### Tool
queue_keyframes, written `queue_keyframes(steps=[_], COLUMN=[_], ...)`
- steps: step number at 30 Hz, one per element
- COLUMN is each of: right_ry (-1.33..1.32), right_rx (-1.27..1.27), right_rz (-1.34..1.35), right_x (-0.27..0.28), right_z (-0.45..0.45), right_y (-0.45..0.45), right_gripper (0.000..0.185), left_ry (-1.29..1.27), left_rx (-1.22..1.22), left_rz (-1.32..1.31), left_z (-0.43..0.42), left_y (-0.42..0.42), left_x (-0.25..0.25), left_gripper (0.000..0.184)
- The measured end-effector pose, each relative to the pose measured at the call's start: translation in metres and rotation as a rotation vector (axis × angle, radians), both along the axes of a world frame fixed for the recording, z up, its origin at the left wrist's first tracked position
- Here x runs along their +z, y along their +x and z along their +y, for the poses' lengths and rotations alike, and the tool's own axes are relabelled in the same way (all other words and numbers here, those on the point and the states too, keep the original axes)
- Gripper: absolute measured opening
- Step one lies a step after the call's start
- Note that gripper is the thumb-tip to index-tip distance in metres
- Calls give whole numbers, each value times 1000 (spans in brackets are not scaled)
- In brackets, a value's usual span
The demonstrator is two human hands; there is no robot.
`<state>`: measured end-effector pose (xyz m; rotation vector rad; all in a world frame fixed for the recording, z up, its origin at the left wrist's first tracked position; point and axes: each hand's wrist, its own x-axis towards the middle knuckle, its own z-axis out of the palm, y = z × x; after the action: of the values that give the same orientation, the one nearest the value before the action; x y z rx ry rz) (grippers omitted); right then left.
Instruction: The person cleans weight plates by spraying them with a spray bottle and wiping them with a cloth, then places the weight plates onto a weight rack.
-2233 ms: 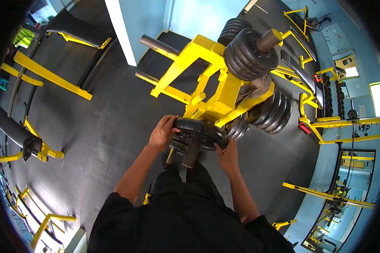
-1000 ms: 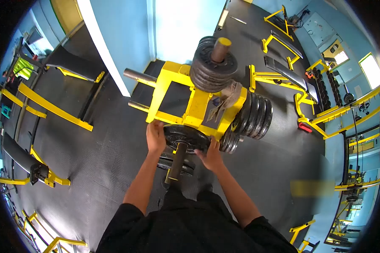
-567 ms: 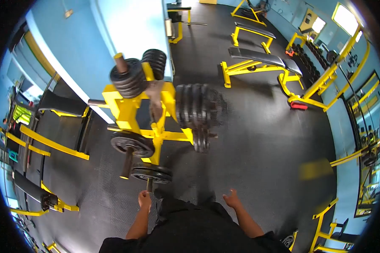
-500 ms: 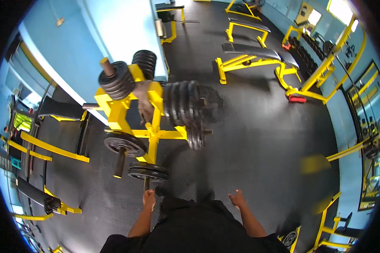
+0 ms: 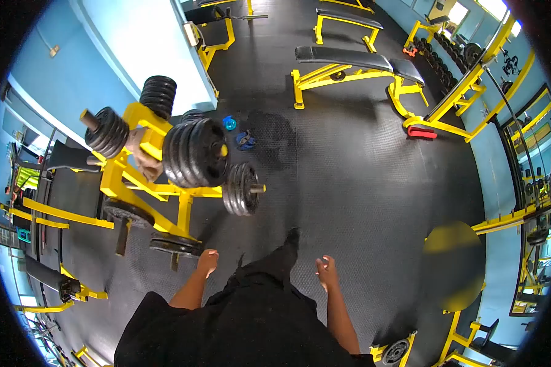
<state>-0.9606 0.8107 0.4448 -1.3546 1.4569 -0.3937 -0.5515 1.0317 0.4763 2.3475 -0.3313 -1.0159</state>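
Note:
My left hand (image 5: 208,262) hangs low in front of my body with loosely curled, unclosed fingers, and I see nothing in it. It is close to the lower plates (image 5: 176,244) of a yellow weight plate rack (image 5: 183,211), apart from them as far as I can tell. My right hand (image 5: 327,272) hangs over the floor, fingers part bent and apart, holding nothing visible. Large black weight plates (image 5: 193,153) are stacked on the rack's upper peg, with a smaller stack (image 5: 240,188) below. A brown cloth-like thing (image 5: 142,153) drapes over the rack's top.
A padded bench (image 5: 349,58) stands ahead, with a barbell rack (image 5: 465,101) on the right. A blue bottle (image 5: 229,123) and a blue item (image 5: 245,140) lie on the black floor (image 5: 349,189) behind the plate rack. Dumbbells (image 5: 441,64) line the right wall.
My view has moved forward, and the plate rack now sits further left. The blue bottle and blue item have come into view behind it. One foot now shows stepping ahead.

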Motion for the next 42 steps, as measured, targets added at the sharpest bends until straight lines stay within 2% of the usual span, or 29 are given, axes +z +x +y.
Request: queue_keyframes(steps=[1, 3, 5, 7, 8, 9, 10, 14, 18, 21, 23, 25, 28, 29, 30, 32, 33, 35, 37, 38, 41, 42], right_ry=[1, 277, 321, 590, 720, 847, 766, 577, 584, 617, 628, 636, 631, 608, 578, 502, 450, 385, 220, 249, 155, 247], right_rx=[3, -93, -155, -242, -229, -212, -331, -596, -638, -545, -448, -338, -209, -166, -117, -38, 21, 118, 299, 404, 474, 400], right_rz=[3, -52, -5, 80, 129, 186, 194, 170, 172, 147, 117, 88, 59, 54, 62, 57, 139, 228, 364, 356, 450, 332], right_x=[-5, -2, -33, -31, -38, -42, -28, 16, 17, -6, -20, -23, -2, 3, 5, 7, 8, 8, 1, -11, -20, -12], right_z=[-13, -48, -74, -100, -111, -127, -137, -208, -311, -402, -473, -555, -681, -724, -766, -846, -883, -948, -1003, -1033, -1076, -1079], right_y=[-4, -11, -40, -85, -120, -157, -178, -233, -235, -207, -180, -143, -83, -60, -43, -6, 16, 59, 105, 122, 196, 223], right_gripper=[59, 54, 48, 52, 49, 47, 45, 41, 38, 35, 34, 32, 30, 30, 29, 28, 28, 28, 34, 35, 39, 42], left_ry=[48, 89, 145, 208, 276, 262, 244, -159, -177, -146, -110, 36, 199, 255, 254, 111, 116, 108, 110, 142, 219, 279], left_rx=[8, 29, -162, -216, -289, -260, -230, -191, -174, -135, 15, -28, -64, -3, 33, 329, 366, 625, 611, 632, 716, 746], left_rz=[32, 75, 65, 70, 67, 157, 242, 144, 106, -3, -42, -94, -66, 54, 57, 90, 100, 98, 30, 66, 173, 232], left_z=[-20, -56, -97, -154, -179, -215, -255, -386, -497, -551, -570, -569, -557, -565, -576, -585, -596, -631, -622, -630, -654, -662], left_y=[-4, -11, -13, -21, -27, -33, -37, -42, -20, -11, -5, -1, -20, -21, -24, -41, -49, -52, -52, -52, -41, -32], left_x=[-4, -28, -67, -88, -91, -74, -56, -27, -18, -20, -24, -53, -50, -43, -39, -33, -16, 22, -27, -31, -58, -73], left_gripper=[28, 28, 30, 31, 33, 34, 34, 33, 34, 34, 33, 30, 30, 31, 31, 35, 35, 37, 39, 38, 35, 33])
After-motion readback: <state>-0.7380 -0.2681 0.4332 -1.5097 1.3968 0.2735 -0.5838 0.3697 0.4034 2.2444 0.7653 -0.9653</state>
